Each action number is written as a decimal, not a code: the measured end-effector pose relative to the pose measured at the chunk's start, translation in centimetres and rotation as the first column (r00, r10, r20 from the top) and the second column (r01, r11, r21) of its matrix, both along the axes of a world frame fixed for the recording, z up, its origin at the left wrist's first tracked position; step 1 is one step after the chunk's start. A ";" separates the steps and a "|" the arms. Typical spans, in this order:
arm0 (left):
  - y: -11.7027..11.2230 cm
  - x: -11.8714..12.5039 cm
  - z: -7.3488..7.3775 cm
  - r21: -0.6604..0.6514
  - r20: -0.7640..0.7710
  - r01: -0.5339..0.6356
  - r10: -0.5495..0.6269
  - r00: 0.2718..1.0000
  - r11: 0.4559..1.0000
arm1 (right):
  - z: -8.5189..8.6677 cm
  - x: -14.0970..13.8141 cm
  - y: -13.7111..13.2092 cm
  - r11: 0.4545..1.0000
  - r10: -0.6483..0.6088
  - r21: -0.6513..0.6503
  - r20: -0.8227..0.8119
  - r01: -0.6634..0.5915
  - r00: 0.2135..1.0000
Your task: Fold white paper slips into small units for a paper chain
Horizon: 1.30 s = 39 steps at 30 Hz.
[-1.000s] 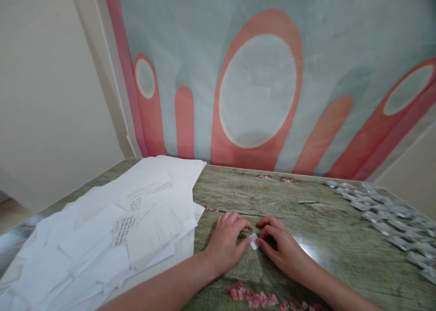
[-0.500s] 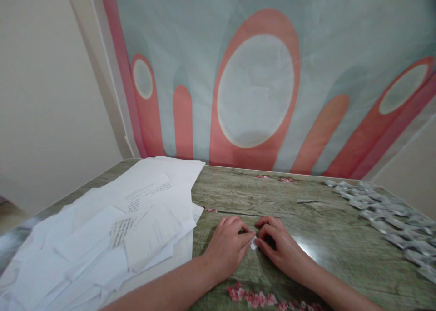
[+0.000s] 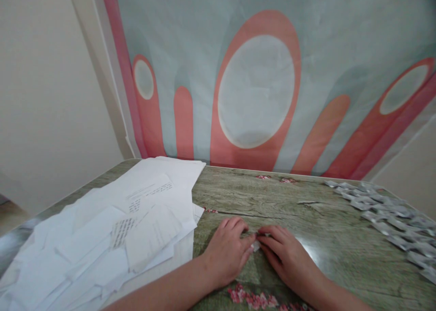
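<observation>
My left hand point(image 3: 230, 252) rests low over the wood-patterned table, its thumb and forefinger pinched at a small folded white piece of paper point(image 3: 256, 246). From the other side, my right hand point(image 3: 286, 254) closes its fingertips on the same piece. The fingertips of both hands almost meet, so most of the paper is hidden between them. Left of my left hand spreads a heap of white paper pieces point(image 3: 153, 238), some printed with dark lines of text.
Rows of small grey-white folded pieces point(image 3: 391, 220) lie along the table's right side. Pink flowers point(image 3: 254, 298) are printed on the table point(image 3: 245, 197). A wall hanging point(image 3: 316, 52) with coral shapes rises behind the far edge.
My right hand has turned slightly and its fingers have drawn closer together over the paper, covering more of it. The left hand stays nearly in place.
</observation>
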<state>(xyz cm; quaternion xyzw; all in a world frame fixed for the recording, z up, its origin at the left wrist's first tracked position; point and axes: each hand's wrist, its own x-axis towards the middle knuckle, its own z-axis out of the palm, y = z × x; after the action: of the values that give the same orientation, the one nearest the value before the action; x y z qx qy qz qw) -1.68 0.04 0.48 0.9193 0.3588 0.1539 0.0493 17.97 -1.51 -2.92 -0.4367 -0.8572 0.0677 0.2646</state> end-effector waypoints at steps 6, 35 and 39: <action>-0.4 0.1 -0.4 0.037 -0.052 -0.024 0.025 0.998 0.999 | 0.2 -0.4 -0.6 0.990 -0.022 0.144 0.165 -0.002 0.986; -1.1 0.4 -0.8 0.077 -0.094 -0.049 0.057 0.994 0.996 | -0.1 -0.2 -0.1 0.998 -0.008 0.055 0.188 -0.002 0.982; -1.0 0.4 -1.2 0.101 -0.115 -0.052 0.064 0.991 0.994 | -0.3 -0.1 -0.1 0.997 0.014 0.076 0.105 -0.022 0.994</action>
<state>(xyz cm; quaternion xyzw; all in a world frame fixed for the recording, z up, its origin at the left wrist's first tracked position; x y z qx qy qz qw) -1.29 -0.96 -0.72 0.9174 0.3796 0.1179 -0.0215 17.91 -1.64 -3.22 -0.4215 -0.8757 0.0140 0.2353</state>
